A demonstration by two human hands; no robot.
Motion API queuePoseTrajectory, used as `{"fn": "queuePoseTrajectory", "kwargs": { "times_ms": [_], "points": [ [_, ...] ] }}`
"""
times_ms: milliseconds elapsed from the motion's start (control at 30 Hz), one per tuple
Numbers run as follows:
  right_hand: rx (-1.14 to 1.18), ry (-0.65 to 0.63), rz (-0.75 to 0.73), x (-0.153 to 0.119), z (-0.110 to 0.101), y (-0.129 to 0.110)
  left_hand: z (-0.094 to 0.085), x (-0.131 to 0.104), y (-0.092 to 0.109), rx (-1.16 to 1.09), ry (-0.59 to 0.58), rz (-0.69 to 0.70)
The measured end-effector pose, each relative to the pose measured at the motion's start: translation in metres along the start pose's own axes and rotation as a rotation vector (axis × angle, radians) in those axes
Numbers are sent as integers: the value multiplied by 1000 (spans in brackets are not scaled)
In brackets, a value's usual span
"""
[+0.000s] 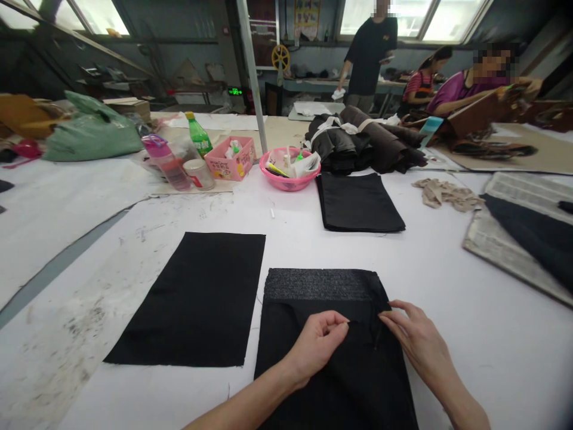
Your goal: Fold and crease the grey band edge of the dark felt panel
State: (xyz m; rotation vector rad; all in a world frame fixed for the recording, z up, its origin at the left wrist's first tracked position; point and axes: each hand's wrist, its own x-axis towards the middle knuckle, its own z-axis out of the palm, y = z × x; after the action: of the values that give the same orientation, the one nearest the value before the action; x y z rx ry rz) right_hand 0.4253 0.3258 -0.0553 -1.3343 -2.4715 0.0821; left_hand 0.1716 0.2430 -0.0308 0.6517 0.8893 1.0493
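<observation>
Probably light and soft, the black cloth (358,382) lies directly beneath both hands; it should crease readily and seems best taken by its edges. The left hand (319,343) pinches a bit of it between thumb and curled fingers. The right hand (418,334) has thumb and forefinger slightly apart at its right edge; whether they grip, I cannot tell. Around the hands spreads a white, smudged surface (179,394), with another black panel (197,298) to their left; far beyond, a person (369,54) stands before windows (409,24).
</observation>
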Motion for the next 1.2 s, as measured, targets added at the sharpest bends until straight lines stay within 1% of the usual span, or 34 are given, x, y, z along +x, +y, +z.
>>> {"fn": "queuePoseTrajectory", "kwargs": {
  "times_ms": [167, 267, 333, 367, 433, 500, 567, 633, 733, 833, 1033, 1200],
  "points": [
    [61, -58, 16, 1, 0, -4, -3, -9, 5, -21, -6, 0],
    [52, 2, 17, 5, -9, -17, -4, -12, 6, 48, -26, 34],
    [58, 41, -34, 9, -17, -33, -3, -13, 5, 95, -47, 70],
    [93, 31, -82, 11, -20, -42, -3, -13, 5, 120, -55, 92],
    [202, -52, -177, 12, -22, -57, -2, -14, 4, 167, -66, 134],
    [301, -146, -219, 9, -20, -65, -3, -15, 5, 205, -73, 158],
    [346, -225, -209, 2, -17, -64, -5, -16, 6, 220, -69, 166],
    [337, -270, -181, -8, -17, -57, -9, -17, 8, 204, -53, 167],
    [304, -284, -138, -21, -20, -41, -17, -17, 10, 157, -8, 155],
    [290, -284, -121, -29, -22, -33, -26, -18, 16, 118, 49, 148],
    [287, -326, -180, -33, -21, -33, -42, -22, 29, 47, 127, 152],
    [275, -438, -205, -39, -28, -30, -51, -23, 35, -44, 184, 159]
  ]
}}
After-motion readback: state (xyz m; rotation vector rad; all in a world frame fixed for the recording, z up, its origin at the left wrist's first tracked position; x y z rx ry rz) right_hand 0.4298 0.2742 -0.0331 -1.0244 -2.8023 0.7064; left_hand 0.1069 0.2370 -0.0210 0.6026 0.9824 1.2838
